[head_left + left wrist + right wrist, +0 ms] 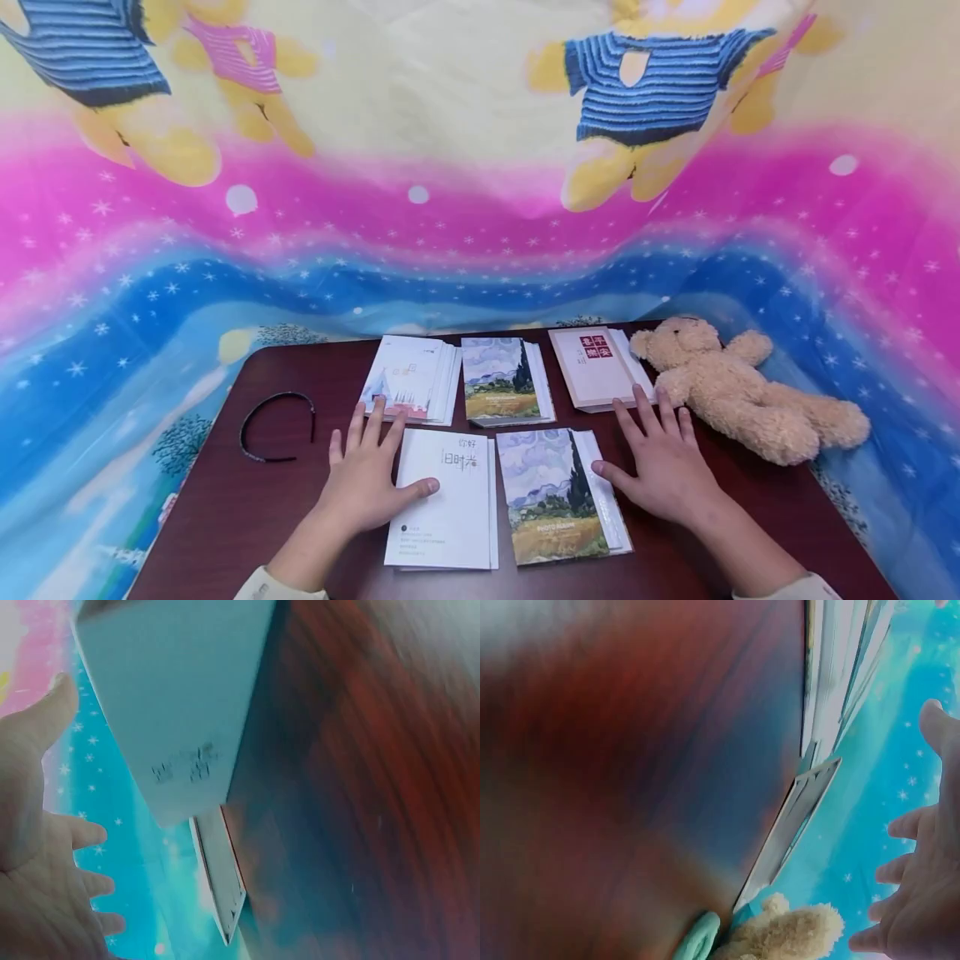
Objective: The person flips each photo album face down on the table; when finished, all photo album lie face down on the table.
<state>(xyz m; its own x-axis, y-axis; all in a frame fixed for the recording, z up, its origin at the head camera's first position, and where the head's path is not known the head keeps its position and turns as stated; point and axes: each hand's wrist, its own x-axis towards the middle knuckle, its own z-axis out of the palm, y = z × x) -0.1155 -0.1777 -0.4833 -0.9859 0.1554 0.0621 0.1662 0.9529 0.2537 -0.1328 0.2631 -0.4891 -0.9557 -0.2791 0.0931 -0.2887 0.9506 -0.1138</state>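
Several photo albums lie in two rows on a dark red table. My left hand (pixel 363 479) is spread, palm down, its thumb overlapping the white album (pixel 442 500) in the front row. Its fingertips reach toward the back-left album (pixel 397 375), which has a pale tent picture. My right hand (pixel 663 462) is spread likewise, its thumb at the right edge of the front landscape-painting album (pixel 551 500). Above its fingers lies the album with red characters (pixel 588 362). Another landscape-painting album (pixel 498 379) sits in the back row's middle. Both wrist views show straight, separated fingers holding nothing.
A tan teddy bear (pixel 738 387) lies on its back at the table's right edge, close to my right fingertips. On the left is a black headband (pixel 277 429). A bear-patterned cloth (pixel 450 208) hangs behind and around the table (pixel 337 558).
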